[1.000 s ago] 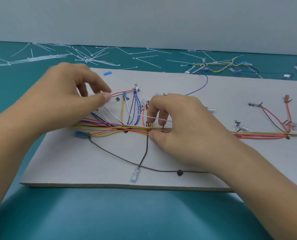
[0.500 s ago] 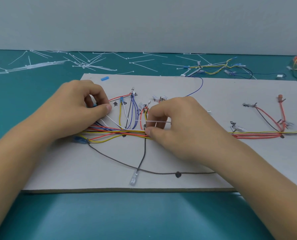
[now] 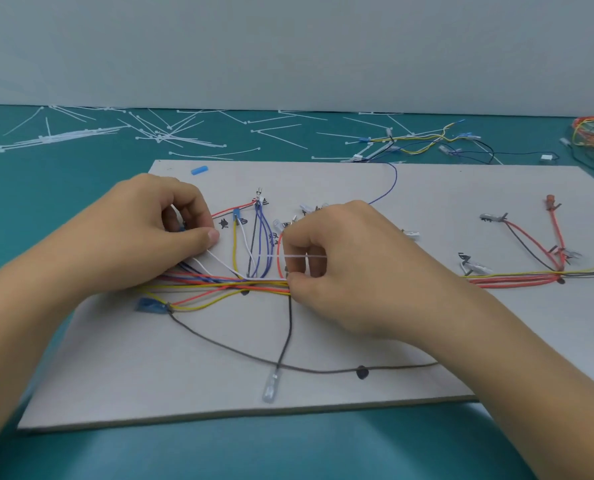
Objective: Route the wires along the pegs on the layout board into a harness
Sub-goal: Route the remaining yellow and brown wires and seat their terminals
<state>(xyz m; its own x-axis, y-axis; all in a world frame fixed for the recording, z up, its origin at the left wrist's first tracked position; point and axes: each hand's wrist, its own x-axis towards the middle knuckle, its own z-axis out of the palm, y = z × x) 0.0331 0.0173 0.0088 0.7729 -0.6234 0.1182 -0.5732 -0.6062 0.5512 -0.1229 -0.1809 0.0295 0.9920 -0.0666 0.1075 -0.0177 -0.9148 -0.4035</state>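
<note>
The wire bundle lies across the middle of the layout board as one flat trunk, with coloured branches fanning up from it. This looks like the tying stage of the run. The right hand has its grip closed, thumb and curled fingers clamped on a white cable tie just above the trunk, probably to cinch the wires where the branches leave. The left hand has its grip pinched on a white wire, seemingly keeping that branch taut so it sits in line. Nearer the front edge a grey wire loops past a dark peg. Loose cable ties are scattered on the teal table behind, within reach for further tying.
</note>
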